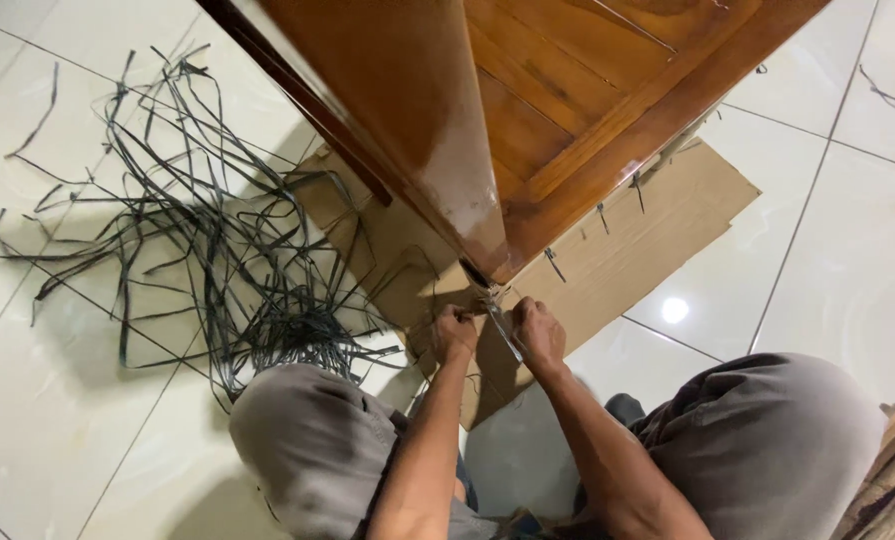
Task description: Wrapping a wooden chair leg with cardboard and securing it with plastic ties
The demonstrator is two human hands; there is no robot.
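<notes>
Legs: we see grey-brown trousers, loose and creased over both knees.
Arms: we find them bare to the elbow, no sleeves in view.
Left hand (pixel 454 331): we spot no glove or ring.
Right hand (pixel 538 335): we see it bare too.

A single head-worn camera looks steeply down from above the wooden cabinet (pixel 527 130), whose lower corner reaches the middle of the frame. The view sits close, with the wearer's knees at the bottom edge below the cabinet. Tiled floor (pixel 47 420) spreads around it.
</notes>
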